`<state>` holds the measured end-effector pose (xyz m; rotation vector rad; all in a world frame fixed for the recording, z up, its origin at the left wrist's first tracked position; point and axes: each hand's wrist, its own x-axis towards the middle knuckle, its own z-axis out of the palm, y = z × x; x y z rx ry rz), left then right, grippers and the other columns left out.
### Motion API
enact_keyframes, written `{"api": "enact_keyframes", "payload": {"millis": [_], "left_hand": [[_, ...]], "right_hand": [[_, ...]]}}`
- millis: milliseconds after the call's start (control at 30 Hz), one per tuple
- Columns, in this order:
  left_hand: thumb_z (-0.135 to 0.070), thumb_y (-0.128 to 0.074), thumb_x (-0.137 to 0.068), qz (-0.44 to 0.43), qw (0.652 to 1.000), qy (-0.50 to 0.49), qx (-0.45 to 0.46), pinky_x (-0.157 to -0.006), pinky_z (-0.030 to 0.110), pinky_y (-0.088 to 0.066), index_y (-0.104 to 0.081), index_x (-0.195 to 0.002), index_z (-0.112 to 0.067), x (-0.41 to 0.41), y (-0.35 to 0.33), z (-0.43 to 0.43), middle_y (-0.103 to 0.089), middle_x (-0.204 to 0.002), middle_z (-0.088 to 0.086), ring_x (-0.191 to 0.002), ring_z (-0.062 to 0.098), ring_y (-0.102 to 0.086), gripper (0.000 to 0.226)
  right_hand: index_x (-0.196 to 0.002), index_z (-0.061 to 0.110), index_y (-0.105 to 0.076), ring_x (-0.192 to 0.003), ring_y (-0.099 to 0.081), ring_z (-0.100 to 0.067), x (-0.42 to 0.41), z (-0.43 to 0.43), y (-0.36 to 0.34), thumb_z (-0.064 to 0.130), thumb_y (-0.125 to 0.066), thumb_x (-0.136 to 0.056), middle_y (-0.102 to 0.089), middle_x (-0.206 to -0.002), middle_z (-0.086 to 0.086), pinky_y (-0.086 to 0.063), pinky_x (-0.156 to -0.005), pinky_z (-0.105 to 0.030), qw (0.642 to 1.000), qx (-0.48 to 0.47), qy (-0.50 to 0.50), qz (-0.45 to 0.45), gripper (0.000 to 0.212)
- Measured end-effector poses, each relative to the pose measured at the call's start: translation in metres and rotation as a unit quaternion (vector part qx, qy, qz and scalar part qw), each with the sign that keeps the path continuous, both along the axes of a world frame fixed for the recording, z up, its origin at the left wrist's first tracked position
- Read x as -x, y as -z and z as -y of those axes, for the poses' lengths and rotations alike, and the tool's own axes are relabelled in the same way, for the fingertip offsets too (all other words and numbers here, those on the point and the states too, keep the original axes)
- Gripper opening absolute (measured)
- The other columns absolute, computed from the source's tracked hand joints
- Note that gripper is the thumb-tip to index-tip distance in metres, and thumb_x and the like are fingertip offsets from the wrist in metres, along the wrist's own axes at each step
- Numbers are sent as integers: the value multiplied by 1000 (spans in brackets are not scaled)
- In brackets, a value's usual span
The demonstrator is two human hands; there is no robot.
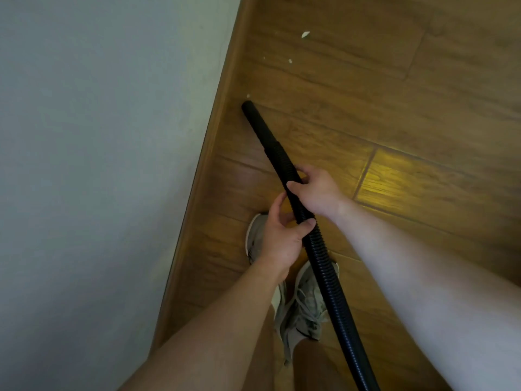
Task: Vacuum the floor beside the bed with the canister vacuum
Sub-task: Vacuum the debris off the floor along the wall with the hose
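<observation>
Head view, single frame. One black corrugated vacuum hose (324,261) runs diagonally from the lower right edge up to its smooth nozzle end (249,108), whose tip sits low at the foot of the wooden baseboard (203,176); whether the tip touches the floor cannot be told. Two hands on the hose: the right hand (317,190) is wrapped around the ribbed section just behind the smooth end, fingers closed over it; the left hand (282,238) grips just below, thumb across the hose and fingers curled behind. Both forearms are bare. Four pale debris flecks counted on the wood-plank floor (394,108): a larger one (305,34) farthest from the nozzle, two small ones (290,61) nearer, and one (248,95) just ahead of the tip, beside the baseboard. Two grey laced sneakers (306,311) stand under the hose, the left one partly hidden by the left hand and arm. A pale wall (98,165) fills the left side. The hose is cut off at the bottom edge; canister and bed are out of view. One bright yellow light patch (417,182) lies on the planks right of the hands.
</observation>
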<state>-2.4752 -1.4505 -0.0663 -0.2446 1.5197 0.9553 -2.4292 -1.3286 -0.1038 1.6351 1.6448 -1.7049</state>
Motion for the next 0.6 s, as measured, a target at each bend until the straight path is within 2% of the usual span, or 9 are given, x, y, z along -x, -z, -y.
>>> {"api": "enact_keyframes", "payload": {"millis": [200,300,400,600], "left_hand": [[0,-76,-86,7,999,32,-7,-98,56,-55,-45,-141,-43,13,0,-36,-69,-117,7,-110,24,-70,76],[1,-77,-85,9,999,46,-11,-98,54,-55,-44,-144,-40,18,-2,-53,-69,-118,7,-109,23,-70,79],[2,-76,-85,8,999,48,-18,-94,46,-58,-43,-147,-37,20,-6,-71,-71,-116,5,-106,20,-72,81],[2,-75,-86,15,998,50,-21,-93,53,-58,-43,-148,-36,13,-5,-104,-72,-109,3,-103,22,-73,79]], "right_hand": [[-142,22,-52,-89,-69,-20,5,-35,-2,25,-64,-95,-69,-101,-1,-57,-84,-36,1000,-14,18,4,48],[-141,23,-52,-92,-69,-22,7,-51,-6,24,-65,-95,-67,-100,1,-57,-85,-37,999,-23,29,6,49],[-138,24,-55,-89,-70,-23,8,-66,-5,24,-66,-93,-69,-98,0,-58,-84,-40,999,-30,38,2,47],[-141,23,-52,-94,-69,-23,0,-98,-4,26,-66,-92,-69,-107,-2,-57,-85,-37,998,-35,43,11,51]]}}
